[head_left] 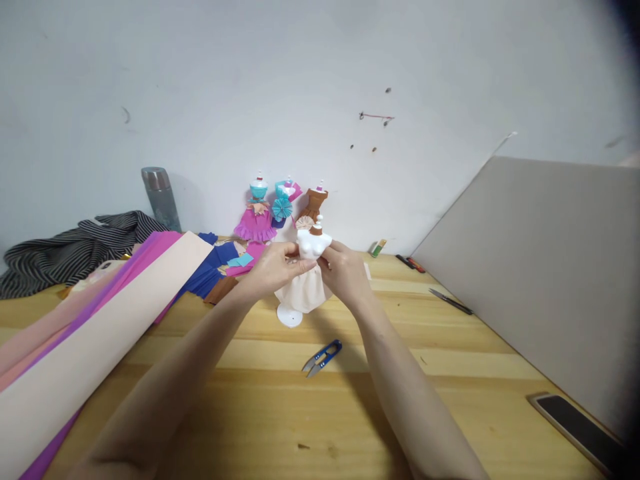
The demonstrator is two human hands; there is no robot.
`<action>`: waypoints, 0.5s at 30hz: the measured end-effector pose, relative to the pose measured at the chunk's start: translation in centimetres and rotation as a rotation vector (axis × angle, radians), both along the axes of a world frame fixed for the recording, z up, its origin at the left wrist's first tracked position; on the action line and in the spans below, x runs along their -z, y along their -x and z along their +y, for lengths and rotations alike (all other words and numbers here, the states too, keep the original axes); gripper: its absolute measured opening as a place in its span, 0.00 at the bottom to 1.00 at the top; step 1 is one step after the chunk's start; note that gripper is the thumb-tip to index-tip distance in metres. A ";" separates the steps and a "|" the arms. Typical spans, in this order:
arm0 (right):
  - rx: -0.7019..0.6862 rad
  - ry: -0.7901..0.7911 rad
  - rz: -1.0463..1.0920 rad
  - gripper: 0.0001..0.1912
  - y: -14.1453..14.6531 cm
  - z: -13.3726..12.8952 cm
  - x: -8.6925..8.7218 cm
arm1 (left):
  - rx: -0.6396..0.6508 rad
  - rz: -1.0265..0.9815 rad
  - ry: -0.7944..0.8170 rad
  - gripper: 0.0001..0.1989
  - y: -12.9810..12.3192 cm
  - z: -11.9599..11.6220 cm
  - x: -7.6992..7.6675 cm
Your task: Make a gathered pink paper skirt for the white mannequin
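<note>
Between my hands is a small white dress-form mannequin (313,245) with a brown band round its neck. A cream gathered skirt (304,291) hangs from its waist, and its round white base (290,316) shows below, slightly tilted. My left hand (274,268) pinches the waist from the left, thumb across the front. On the other side my right hand (345,272) is closed at the waist, its fingertips partly hidden behind the form. Blue thread snips (323,358) lie on the wooden table (260,400) below the hands.
Dressed mannequins stand at the wall: pink and teal (257,217), teal (283,203), brown (315,203). Long crepe paper strips (110,320), scraps (215,263), striped cloth (95,243) and a bottle (161,200) are left. Right are a craft knife (450,301), phone (575,430) and white panel (540,260).
</note>
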State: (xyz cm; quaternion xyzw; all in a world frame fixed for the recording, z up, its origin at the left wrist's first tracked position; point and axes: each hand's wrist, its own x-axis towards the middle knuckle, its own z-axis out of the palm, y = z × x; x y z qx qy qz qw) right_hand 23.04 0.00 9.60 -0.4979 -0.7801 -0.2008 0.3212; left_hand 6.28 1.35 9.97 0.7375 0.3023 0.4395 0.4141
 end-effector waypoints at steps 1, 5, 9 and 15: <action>-0.004 0.002 0.001 0.12 0.0 -0.1 -0.1 | 0.008 0.013 0.009 0.12 0.2 0.0 -0.1; -0.043 0.013 0.024 0.11 -0.2 -0.5 -0.5 | -0.028 0.060 0.023 0.14 0.8 0.0 -0.6; -0.063 -0.001 0.051 0.11 -0.6 -1.1 -1.1 | -0.072 0.058 0.010 0.16 1.2 0.2 -0.8; -0.067 0.009 0.029 0.12 -0.3 -2.4 -2.0 | -0.102 0.091 -0.033 0.16 1.6 0.6 -0.7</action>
